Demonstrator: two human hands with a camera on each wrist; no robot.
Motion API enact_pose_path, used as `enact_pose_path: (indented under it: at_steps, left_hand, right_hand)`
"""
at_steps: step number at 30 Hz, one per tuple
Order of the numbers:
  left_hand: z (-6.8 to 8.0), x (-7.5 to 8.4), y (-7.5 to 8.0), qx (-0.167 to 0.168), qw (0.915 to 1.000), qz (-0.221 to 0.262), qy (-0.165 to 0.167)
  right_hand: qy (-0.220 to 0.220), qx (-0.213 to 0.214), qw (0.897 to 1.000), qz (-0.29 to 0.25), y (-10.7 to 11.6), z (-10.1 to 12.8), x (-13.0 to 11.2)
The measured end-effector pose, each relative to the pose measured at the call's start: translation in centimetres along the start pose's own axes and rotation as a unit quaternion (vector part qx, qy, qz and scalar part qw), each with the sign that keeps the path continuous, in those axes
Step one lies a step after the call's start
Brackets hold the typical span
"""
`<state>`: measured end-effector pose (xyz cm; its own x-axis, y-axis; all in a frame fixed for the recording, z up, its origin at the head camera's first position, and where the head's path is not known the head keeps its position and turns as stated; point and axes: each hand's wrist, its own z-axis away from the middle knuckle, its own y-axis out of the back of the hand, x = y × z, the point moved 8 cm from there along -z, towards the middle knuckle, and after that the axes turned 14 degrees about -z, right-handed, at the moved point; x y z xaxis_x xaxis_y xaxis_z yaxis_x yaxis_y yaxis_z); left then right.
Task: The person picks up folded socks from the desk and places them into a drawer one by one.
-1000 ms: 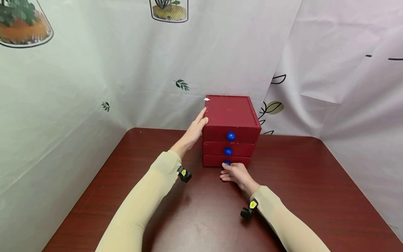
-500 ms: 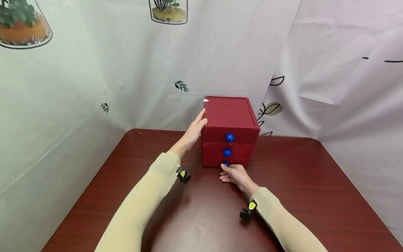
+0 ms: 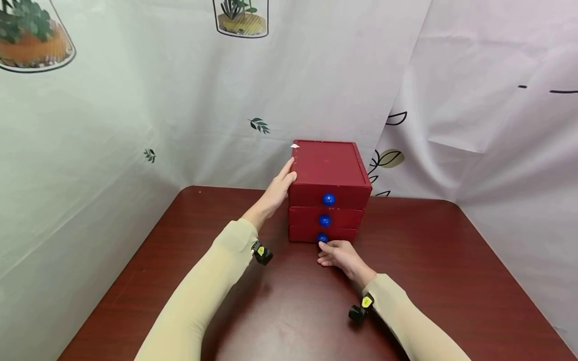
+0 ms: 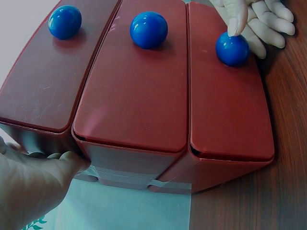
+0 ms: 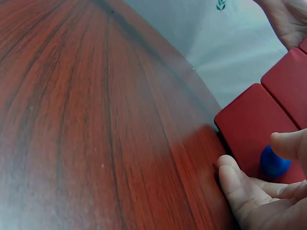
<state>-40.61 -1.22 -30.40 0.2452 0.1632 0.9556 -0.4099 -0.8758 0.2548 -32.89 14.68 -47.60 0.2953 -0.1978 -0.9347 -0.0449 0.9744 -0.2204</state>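
Note:
A red cabinet (image 3: 331, 163) of three stacked drawers stands on the table, each drawer front with a round blue knob. My left hand (image 3: 276, 194) rests against its left side, thumb near the top edge. At the bottom drawer (image 3: 298, 233), my right hand (image 3: 343, 257) pinches the blue knob (image 5: 274, 162), thumb at one side and fingers at the other. The middle knob (image 4: 149, 29) and top knob (image 4: 64, 22) are untouched. All three drawer fronts look closed. The left hand's fingertips are partly hidden in the left wrist view.
The cabinet sits near the back edge of a dark reddish-brown wooden table (image 3: 429, 260). White cloth (image 3: 189, 90) printed with plants hangs behind and along both sides. A small white mark (image 3: 295, 146) shows on the cabinet's back left corner.
The right hand has shifted slightly down and right against the bottom knob, leaving more of that knob visible. My left hand stays against the cabinet. The head view has tilted a little.

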Motion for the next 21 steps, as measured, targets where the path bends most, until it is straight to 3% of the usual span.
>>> enact_pose_path:
  at_steps: [6, 13, 17, 21]
  left_hand:
    - [-0.5, -1.3, 0.6, 0.015, 0.9999, 0.006, -0.001]
    - [0.1, -0.5, 1.1, 0.013, 0.9999, -0.007, 0.008]
    - [-0.4, -1.6, 1.6, 0.022, 0.9990, -0.035, 0.017]
    - [-0.2, -2.5, 2.2, 0.026, 0.9969, -0.073, 0.013]
  right_hand:
    - [0.017, -0.015, 0.999, 0.035, 0.2, 0.5, -0.3]
    - [0.030, -0.039, 0.994, 0.099, 2.5, 1.6, -1.3]
    - [0.064, -0.020, 0.983, 0.171, 5.1, 2.9, -3.7]
    - [0.130, 0.022, 0.968, 0.212, 7.9, 4.6, -6.8]
